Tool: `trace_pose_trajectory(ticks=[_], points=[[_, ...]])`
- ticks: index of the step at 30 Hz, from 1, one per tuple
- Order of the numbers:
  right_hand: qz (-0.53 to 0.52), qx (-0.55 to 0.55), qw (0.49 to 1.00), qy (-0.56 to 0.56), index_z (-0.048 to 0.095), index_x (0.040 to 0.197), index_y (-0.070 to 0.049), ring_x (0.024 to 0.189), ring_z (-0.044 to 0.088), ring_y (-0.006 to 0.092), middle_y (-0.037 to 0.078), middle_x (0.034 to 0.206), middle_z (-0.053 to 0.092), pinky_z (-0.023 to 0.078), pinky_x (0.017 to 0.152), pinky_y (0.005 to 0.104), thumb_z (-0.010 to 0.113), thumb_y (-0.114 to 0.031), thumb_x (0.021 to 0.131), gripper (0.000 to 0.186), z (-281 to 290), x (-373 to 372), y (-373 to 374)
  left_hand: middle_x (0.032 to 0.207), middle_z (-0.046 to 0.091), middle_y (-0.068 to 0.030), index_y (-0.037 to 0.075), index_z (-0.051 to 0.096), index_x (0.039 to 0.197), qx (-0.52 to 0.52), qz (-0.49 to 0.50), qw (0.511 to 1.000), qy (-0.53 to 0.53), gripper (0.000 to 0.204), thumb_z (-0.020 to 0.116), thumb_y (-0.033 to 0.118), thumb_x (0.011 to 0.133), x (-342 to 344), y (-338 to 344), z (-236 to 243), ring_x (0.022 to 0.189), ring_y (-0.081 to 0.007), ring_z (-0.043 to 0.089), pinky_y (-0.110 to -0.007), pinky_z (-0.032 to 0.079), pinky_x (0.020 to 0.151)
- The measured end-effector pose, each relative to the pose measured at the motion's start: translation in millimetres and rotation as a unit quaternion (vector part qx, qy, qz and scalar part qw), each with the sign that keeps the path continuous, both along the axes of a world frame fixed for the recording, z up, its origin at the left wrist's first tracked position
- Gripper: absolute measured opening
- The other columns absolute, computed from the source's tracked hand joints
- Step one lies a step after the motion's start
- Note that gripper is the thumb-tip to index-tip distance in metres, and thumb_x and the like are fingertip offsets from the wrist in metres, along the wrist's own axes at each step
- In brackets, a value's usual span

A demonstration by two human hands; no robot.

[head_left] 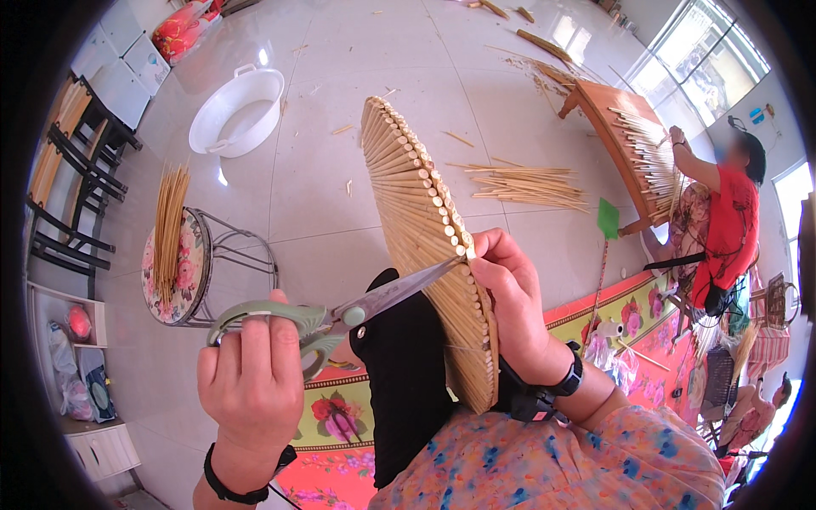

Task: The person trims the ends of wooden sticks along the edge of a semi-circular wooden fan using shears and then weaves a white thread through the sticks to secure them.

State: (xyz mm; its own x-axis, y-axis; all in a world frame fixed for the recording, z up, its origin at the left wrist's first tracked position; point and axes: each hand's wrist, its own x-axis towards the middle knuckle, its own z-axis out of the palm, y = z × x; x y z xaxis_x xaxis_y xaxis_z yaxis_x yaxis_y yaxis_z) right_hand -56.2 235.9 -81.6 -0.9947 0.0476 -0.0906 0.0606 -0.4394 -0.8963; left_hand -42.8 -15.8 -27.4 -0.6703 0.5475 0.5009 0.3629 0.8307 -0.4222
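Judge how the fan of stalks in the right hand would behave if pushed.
The fan of stalks would probably feel stiff: its top stands well beyond the right hand without drooping. It is likely light for its size, being made of thin, dry-looking stalks. Pushed near the top, it might tip, as the right hand pinches it lower down.

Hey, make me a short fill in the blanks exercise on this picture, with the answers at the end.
1. The left hand grips a pair of ____ with green handles.
2. The hand holding the fan-shaped stalk panel is the ____ one.
3. A bundle of loose stalks lies on a round, flower-patterned ____.
4. The two-handled basin is ____.

Missing words: scissors; right; stool; white.
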Motion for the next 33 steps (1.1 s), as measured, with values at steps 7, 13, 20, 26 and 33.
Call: trace_pose_trajectory(ticks=[7, 13, 20, 26, 33], points=[[-0.003, 0.024, 1.0, -0.007, 0.051, 0.098, -0.005, 0.081, 0.048, 0.0047, -0.001, 0.091, 0.054, 0.04, 0.071, 0.0212, 0.054, -0.005, 0.092, 0.007, 3, 2, 0, 0.069, 0.052, -0.0006, 0.006, 0.063, 0.08, -0.01, -0.007, 1.0, 0.014, 0.014, 0.077, 0.007, 0.079, 0, 1, 7, 0.055, -0.0138, 0.046, -0.03, 0.027, 0.052], [0.002, 0.046, 0.999, -0.022, 0.051, 0.097, -0.005, 0.079, 0.045, 0.0032, -0.003, 0.088, 0.051, 0.038, 0.069, 0.02, 0.056, -0.007, 0.092, 0.007, 3, -1, 3, 0.074, 0.049, -0.0011, 0.006, 0.062, 0.085, -0.023, -0.001, 0.999, -0.033, 0.011, 0.071, 0.006, 0.079, -3, 3, 11, 0.057, -0.0145, 0.046, -0.03, 0.03, 0.053], [-0.017, 0.032, 0.999, -0.008, 0.051, 0.097, -0.005, 0.078, 0.042, 0.0031, -0.004, 0.088, 0.05, 0.037, 0.068, 0.0201, 0.056, -0.009, 0.092, 0.008, 0, 1, 0, 0.076, 0.049, -0.0024, 0.005, 0.062, 0.092, -0.027, 0.001, 0.996, -0.088, 0.016, 0.063, 0.005, 0.076, -1, 6, 17, 0.06, -0.0151, 0.049, -0.031, 0.035, 0.056], [-0.014, 0.035, 0.999, -0.005, 0.051, 0.097, -0.005, 0.077, 0.045, 0.0034, -0.003, 0.087, 0.051, 0.039, 0.067, 0.0203, 0.058, -0.008, 0.091, 0.009, -1, -2, 2, 0.08, 0.053, -0.0038, 0.004, 0.061, 0.094, -0.001, -0.015, 0.993, -0.119, 0.023, 0.063, 0.005, 0.071, 1, -3, 12, 0.062, -0.017, 0.052, -0.031, 0.037, 0.056], [-0.009, 0.036, 0.999, -0.022, 0.051, 0.096, -0.006, 0.077, 0.047, 0.0041, -0.002, 0.087, 0.053, 0.04, 0.067, 0.0208, 0.059, -0.006, 0.09, 0.01, 1, -2, 2, 0.087, 0.059, -0.0051, 0.005, 0.064, 0.101, 0.07, 0.013, 0.99, -0.12, 0.037, 0.068, 0.007, 0.064, 11, -20, 6, 0.069, -0.0191, 0.058, -0.034, 0.038, 0.059]])
